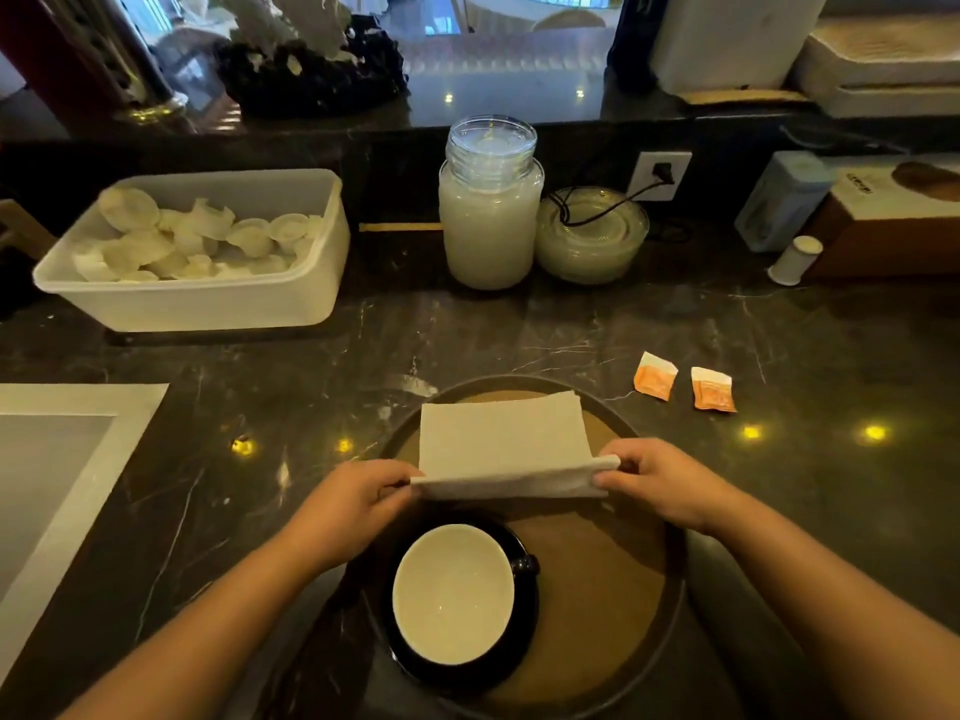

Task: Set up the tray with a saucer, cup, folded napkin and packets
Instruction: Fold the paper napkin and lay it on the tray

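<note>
cup [453,593] on saucer [524,636] sits nearest; left hand [347,506] and right hand [660,485] pinch the napkin [504,444]; an uneven pull could skew the fold.

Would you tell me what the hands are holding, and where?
Both hold the white napkin: left hand pinches its near-left corner, right hand its near-right corner.

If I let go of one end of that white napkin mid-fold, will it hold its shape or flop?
The white paper napkin would probably droop: it looks thin, pinched at both ends by the left hand and right hand. Likely very light, so it may shift easily on the round brown tray.
</note>
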### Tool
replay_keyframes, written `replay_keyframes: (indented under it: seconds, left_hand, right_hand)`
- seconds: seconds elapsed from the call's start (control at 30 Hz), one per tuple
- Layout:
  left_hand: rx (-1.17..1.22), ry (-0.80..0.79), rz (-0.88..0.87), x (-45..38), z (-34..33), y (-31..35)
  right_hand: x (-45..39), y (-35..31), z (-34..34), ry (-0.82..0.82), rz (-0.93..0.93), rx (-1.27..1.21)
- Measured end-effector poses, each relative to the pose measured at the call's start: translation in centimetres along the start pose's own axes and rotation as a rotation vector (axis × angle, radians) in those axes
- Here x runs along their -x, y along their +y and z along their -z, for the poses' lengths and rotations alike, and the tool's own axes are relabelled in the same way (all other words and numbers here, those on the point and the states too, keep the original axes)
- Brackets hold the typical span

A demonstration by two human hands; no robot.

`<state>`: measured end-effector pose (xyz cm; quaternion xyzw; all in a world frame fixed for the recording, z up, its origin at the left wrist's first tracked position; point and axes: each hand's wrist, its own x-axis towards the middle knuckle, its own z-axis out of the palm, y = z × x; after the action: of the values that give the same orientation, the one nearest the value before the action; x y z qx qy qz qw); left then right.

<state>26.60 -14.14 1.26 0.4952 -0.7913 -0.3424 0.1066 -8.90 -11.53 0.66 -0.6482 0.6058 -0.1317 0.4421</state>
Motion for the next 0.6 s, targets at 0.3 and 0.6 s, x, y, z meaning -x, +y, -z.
replay_keyframes:
  seconds: [0.3, 0.6]
  left_hand:
    - [-0.014, 0.212, 0.174, -5.0, -0.3, -0.4]
    - [-0.266, 0.237, 0.271, -10.2, -1.7, -1.2]
  right_hand:
    - [-4.6, -1.3, -0.3, 0.295, -0.139, 0.030]
    - [-8.2, -0.4, -1.7, 0.414, -0.307, 0.326]
